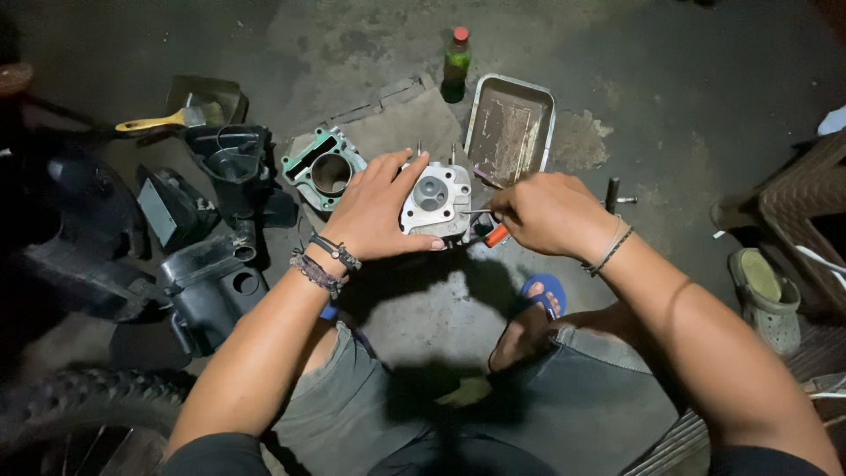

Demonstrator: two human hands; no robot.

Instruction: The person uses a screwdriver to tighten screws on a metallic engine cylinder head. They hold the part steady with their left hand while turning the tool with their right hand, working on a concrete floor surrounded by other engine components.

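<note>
Hands (379, 211) on cylinder head (436, 201); metal tray (509, 128)

Beaded wristbands (326, 263), grey shorts (564, 397), blue sandals (542, 291).

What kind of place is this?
Probably an informal motorcycle repair spot on a bare concrete floor. The left hand steadies a metal cylinder head; a cylinder block with a green gasket, black plastic parts and a knobby tyre lie around.

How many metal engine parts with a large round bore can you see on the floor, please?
2: the green-gasketed cylinder block lying left of the left hand, and the silvery cylinder head that hand steadies. Dark clutter at left may hide more.
</note>
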